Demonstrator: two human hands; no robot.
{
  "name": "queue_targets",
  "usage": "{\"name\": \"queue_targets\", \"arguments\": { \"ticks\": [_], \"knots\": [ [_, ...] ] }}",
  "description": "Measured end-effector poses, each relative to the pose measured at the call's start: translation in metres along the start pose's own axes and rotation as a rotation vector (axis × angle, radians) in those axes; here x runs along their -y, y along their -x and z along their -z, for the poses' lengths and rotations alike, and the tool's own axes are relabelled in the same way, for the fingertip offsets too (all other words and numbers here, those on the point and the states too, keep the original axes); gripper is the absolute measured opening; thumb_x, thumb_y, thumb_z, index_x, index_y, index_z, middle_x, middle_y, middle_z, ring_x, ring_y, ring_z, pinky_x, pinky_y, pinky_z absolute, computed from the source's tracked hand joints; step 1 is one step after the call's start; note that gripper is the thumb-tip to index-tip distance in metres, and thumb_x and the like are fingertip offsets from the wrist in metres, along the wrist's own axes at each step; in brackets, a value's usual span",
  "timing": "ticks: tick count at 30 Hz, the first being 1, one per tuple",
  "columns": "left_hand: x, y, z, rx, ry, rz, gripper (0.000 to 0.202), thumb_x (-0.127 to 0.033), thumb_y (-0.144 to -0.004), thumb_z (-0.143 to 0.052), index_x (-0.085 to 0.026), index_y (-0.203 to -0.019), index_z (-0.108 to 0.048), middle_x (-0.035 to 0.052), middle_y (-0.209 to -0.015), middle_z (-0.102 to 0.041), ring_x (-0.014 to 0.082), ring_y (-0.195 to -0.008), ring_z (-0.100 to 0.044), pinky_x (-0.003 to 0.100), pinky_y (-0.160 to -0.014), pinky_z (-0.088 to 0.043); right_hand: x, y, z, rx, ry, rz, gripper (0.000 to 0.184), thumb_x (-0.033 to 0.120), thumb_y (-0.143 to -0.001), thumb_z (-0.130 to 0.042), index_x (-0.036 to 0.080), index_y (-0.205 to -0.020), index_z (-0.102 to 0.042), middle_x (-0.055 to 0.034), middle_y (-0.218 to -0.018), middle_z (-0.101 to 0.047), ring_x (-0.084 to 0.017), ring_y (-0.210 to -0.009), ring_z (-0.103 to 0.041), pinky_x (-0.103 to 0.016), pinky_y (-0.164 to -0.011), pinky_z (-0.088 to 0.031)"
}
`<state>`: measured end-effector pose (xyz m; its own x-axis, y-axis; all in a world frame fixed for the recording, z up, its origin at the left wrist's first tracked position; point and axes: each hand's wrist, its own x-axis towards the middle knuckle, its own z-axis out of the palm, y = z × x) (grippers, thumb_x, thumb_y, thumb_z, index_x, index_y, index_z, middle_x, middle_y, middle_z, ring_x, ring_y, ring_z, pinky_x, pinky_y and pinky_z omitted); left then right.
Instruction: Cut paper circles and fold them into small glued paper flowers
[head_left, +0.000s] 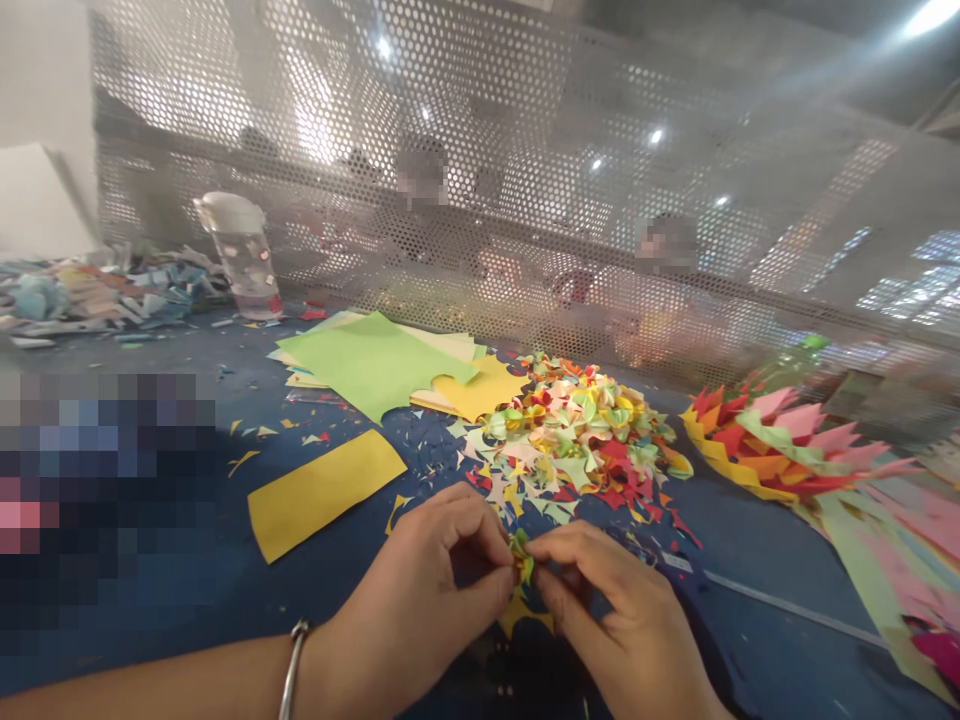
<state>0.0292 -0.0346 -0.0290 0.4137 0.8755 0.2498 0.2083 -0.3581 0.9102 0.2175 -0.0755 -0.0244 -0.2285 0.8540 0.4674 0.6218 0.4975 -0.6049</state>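
Between my two hands is a small folded piece of yellow and green paper (522, 560). My left hand (442, 570) pinches it from the left with thumb and forefinger. From the right, my right hand (607, 590) pinches the same piece, its fingertips almost meeting the left ones. Just below the fingertips lies a yellow paper scrap (525, 615) with curved edges. Beyond the hands rises a heap of small folded paper pieces (592, 410) in green, yellow, red and pink. A yellow paper strip (326, 495) lies left of my left hand.
Green paper sheets (375, 360) lie stacked behind the strip. At right stands a spiky paper flower (780, 440) near a green-capped bottle (795, 360). A lidded cup (244, 255) stands at back left beside shredded paper (112, 290). A perforated screen (487, 180) borders the table; people show through it.
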Motion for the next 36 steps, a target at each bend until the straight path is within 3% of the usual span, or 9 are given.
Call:
{"name": "queue_targets", "arguments": {
  "ticks": [14,21,36],
  "knots": [
    [-0.0027,0.0002,-0.0002,-0.037,-0.041,-0.097,0.015,-0.005,-0.072,-0.057,-0.018,-0.065,-0.057,-0.0022,-0.072,-0.061,0.0103,-0.068,-0.057,0.021,-0.062,-0.044,0.0001,-0.0006,0.0005,-0.029,0.046,0.009,0.015,0.012,-0.087,-0.058,0.024,-0.093,-0.065,0.0022,-0.077,-0.067,-0.013,-0.060,-0.062,-0.023,-0.057,-0.051],
    [-0.0070,-0.0022,0.0021,-0.006,-0.052,-0.012,0.013,-0.007,-0.071,-0.056,-0.018,-0.068,-0.063,-0.0017,-0.070,-0.058,0.0101,-0.062,-0.055,0.020,-0.056,-0.045,-0.0004,-0.0028,0.0000,-0.011,0.011,0.020,0.013,0.012,-0.088,-0.057,0.023,-0.090,-0.064,-0.0003,-0.082,-0.067,-0.014,-0.069,-0.065,-0.023,-0.063,-0.054],
    [-0.0037,-0.0009,0.0022,0.040,-0.105,-0.078,0.015,-0.007,-0.074,-0.057,-0.019,-0.068,-0.062,-0.0009,-0.071,-0.061,0.0116,-0.067,-0.058,0.022,-0.061,-0.045,-0.0021,-0.0006,-0.0003,0.055,0.031,0.000,0.016,0.009,-0.087,-0.053,0.021,-0.091,-0.062,-0.0026,-0.085,-0.064,-0.016,-0.074,-0.063,-0.025,-0.067,-0.053]
  ]
}}
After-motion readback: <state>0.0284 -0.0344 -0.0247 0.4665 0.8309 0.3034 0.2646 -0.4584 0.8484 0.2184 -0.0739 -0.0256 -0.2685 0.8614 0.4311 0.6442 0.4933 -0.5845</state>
